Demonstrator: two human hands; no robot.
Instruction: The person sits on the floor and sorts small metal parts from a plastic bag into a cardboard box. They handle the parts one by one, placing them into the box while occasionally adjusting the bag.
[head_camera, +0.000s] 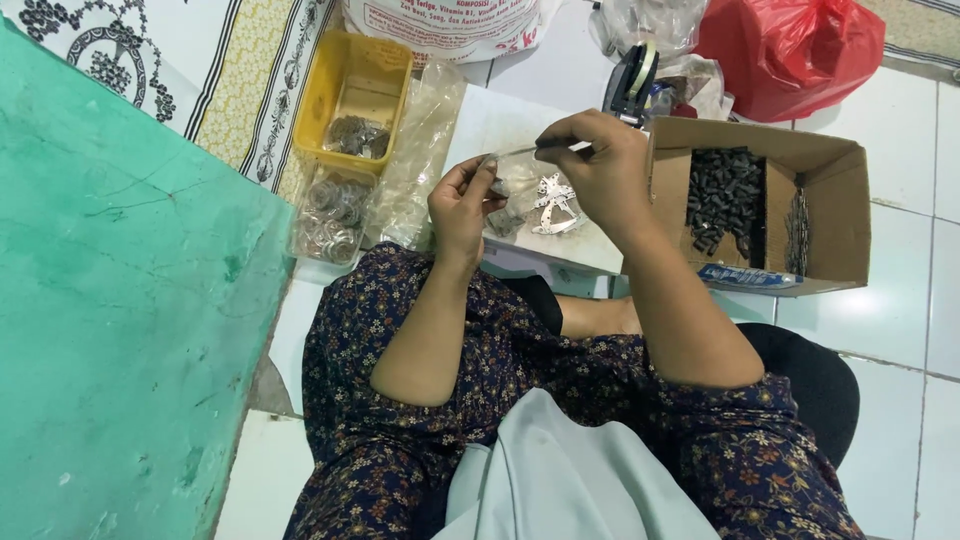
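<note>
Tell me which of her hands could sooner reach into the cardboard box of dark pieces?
Probably the right hand: it is beside the cardboard box of dark pieces. The left hand is farther off, nearer the yellow tray.

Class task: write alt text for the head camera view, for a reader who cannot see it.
A seated person's left hand and right hand hold a thin metal rod between them above a white board. Beside it sit a cardboard box of dark parts and a yellow tray.
</note>
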